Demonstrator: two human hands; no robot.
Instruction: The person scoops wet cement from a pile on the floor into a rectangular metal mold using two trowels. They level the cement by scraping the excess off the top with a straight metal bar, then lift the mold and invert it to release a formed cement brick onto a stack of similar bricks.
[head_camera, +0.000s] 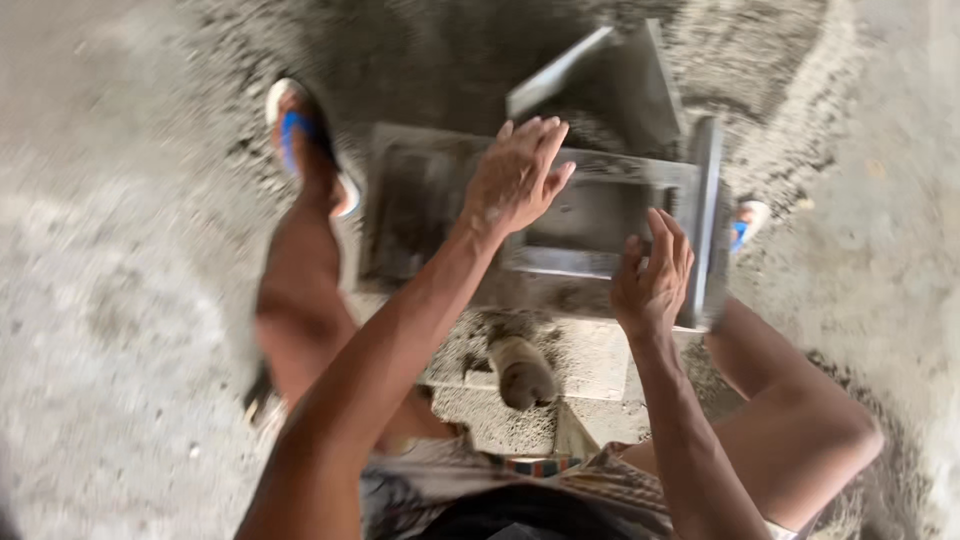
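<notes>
Both hands, left (515, 180) and right (652, 275), open-fingered over grey metal mould's (590, 215) rim, holding nothing.

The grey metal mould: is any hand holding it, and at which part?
Neither hand clearly grips the mould. The left hand hovers open above; the right hand lies open by its right side.

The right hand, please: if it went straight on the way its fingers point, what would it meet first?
Most likely the upright end plate of the grey metal mould. The right hand hangs open beside it, though blur leaves depth unclear.
</notes>
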